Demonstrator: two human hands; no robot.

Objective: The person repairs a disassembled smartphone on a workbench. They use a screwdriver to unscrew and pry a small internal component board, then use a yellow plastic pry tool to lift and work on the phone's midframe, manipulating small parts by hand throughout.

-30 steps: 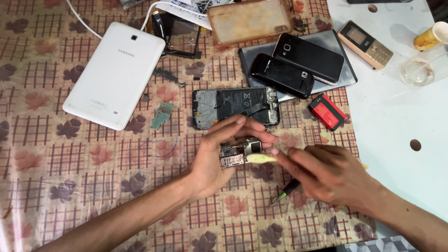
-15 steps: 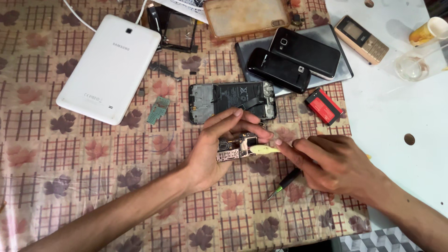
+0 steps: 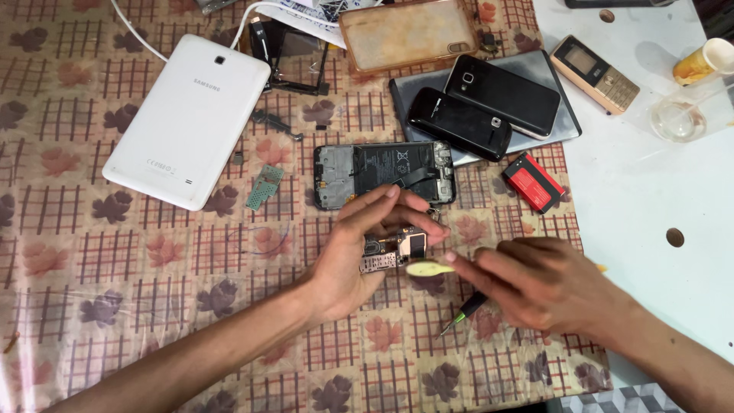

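My left hand (image 3: pixel 359 252) holds a small phone circuit board (image 3: pixel 394 251) between thumb and fingers, just above the patterned tablecloth (image 3: pixel 153 283). My right hand (image 3: pixel 535 284) grips a pale yellow tool (image 3: pixel 426 268) whose tip touches the board's lower edge. The same hand also carries a dark screwdriver with a green collar (image 3: pixel 463 311) that points down and left. Directly behind the board lies an opened phone (image 3: pixel 384 173) with its battery and frame exposed.
A white tablet (image 3: pixel 187 118) lies face down at the upper left, a small green board piece (image 3: pixel 264 186) below it. Two black phones (image 3: pixel 482 107) rest on a grey slab. A red battery (image 3: pixel 534 181), a keypad phone (image 3: pixel 595 73), a clear case (image 3: pixel 405 32) and a glass dish (image 3: pixel 677 121) surround them.
Both hands stay together over the board; the yellow tool's tip has shifted slightly along the board's edge. The view has drifted a little.
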